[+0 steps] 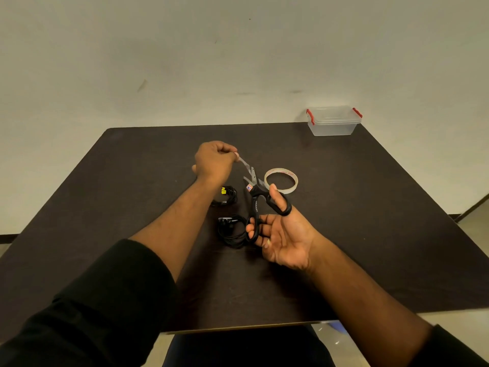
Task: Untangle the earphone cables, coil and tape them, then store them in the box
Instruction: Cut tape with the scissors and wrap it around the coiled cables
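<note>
My left hand [215,161] pinches the end of a strip of clear tape [244,163] pulled out from the tape roll [281,180] lying on the dark table [370,207]. My right hand [280,234] holds black-handled scissors [255,205], thumb through one loop, with the blades parted around the strip. One coiled black earphone cable with a yellow tag [226,196] lies beneath my left wrist. A second black coil [232,231] lies just left of my right hand. The clear box with red latches [334,120] stands lid-on at the table's far right corner.
A plain wall rises behind the table. The table's front edge runs just above my lap, and floor shows past the right edge.
</note>
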